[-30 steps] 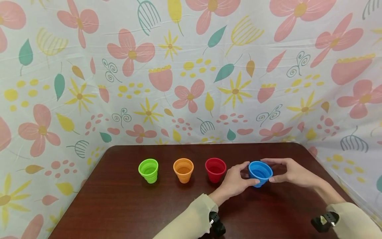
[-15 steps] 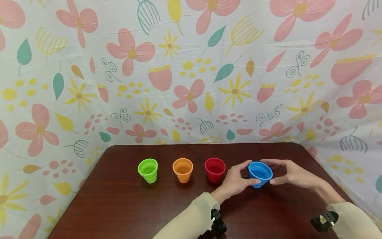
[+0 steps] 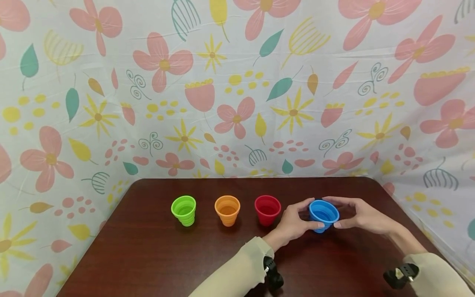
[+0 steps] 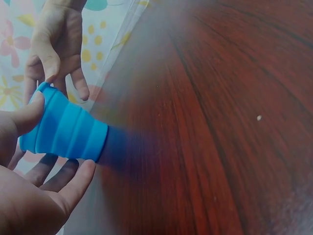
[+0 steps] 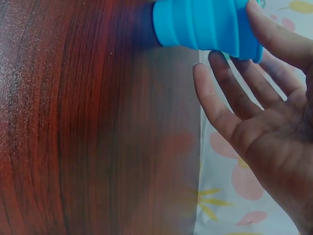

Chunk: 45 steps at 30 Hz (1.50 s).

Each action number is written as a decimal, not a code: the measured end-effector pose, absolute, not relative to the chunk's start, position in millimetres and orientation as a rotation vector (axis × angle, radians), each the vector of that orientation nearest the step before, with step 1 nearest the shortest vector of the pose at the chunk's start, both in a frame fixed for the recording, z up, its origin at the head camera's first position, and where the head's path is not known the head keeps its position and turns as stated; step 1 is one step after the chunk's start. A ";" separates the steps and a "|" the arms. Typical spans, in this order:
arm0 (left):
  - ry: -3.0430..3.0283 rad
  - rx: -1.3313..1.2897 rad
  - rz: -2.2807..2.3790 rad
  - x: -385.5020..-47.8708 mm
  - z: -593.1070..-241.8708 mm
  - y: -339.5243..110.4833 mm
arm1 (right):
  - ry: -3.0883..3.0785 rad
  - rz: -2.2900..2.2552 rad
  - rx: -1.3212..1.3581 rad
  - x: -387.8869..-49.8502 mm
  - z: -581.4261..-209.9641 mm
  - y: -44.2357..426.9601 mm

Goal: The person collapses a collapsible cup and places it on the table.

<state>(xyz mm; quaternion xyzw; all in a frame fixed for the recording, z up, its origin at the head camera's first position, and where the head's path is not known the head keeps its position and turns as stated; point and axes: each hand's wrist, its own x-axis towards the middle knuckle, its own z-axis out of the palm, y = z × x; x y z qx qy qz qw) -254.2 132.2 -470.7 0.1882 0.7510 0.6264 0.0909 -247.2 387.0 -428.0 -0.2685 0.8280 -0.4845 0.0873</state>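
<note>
A blue ribbed cup (image 3: 323, 213) stands upright at the right of the table. The left hand (image 3: 293, 223) grips it from the left, thumb on the near side; in the left wrist view the left hand (image 4: 36, 196) has its thumb and fingers around the cup (image 4: 68, 127). On the cup's right, the right hand (image 3: 371, 218) touches the rim with its thumb and fingertips. The right wrist view has that hand (image 5: 274, 117) with thumb at the rim of the cup (image 5: 205, 24) and the fingers spread, loosely bent.
Left of the blue cup, a red cup (image 3: 267, 210), an orange cup (image 3: 227, 211) and a green cup (image 3: 184, 210) stand in a row on the dark brown table (image 3: 178, 260). A flower-patterned cloth (image 3: 237, 82) hangs behind the table's far edge.
</note>
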 end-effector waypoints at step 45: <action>2.133 0.789 1.861 -241.9 -432.4 112.6 | 2.641 -1.442 -0.730 -208.6 -385.6 365.0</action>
